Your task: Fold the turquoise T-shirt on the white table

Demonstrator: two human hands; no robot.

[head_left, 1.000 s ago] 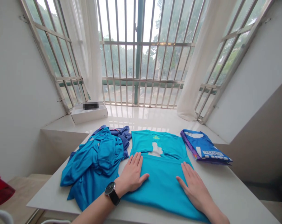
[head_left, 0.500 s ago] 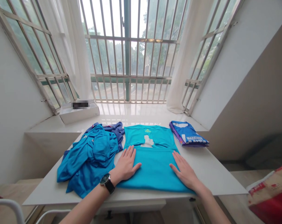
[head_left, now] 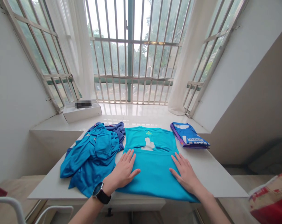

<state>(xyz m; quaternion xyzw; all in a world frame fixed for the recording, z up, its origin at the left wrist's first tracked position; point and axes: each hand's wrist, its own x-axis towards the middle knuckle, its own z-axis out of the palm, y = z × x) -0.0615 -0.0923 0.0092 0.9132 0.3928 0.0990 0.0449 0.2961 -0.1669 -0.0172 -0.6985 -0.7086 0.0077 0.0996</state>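
Note:
A teal T-shirt lies partly folded on the white table, its lower part turned up over the rest. At its far end a small green print shows below the collar, and a patch of white shows through a gap above the fold. My left hand rests flat on the shirt's left side, fingers stretched toward the fold edge. On the right side my right hand lies flat too, fingers spread. The near hem hangs slightly past the table's front edge. A black watch is on my left wrist.
Left of the shirt is a crumpled heap of blue clothes. At the right back sits a folded stack of blue and purple shirts. An open white box stands on the window sill. A red and tan bag is at lower right.
Both hands have slid slightly toward me along the shirt, still flat. The shirt's near edge has shifted closer, now reaching over the table's front edge. The view has shifted a little.

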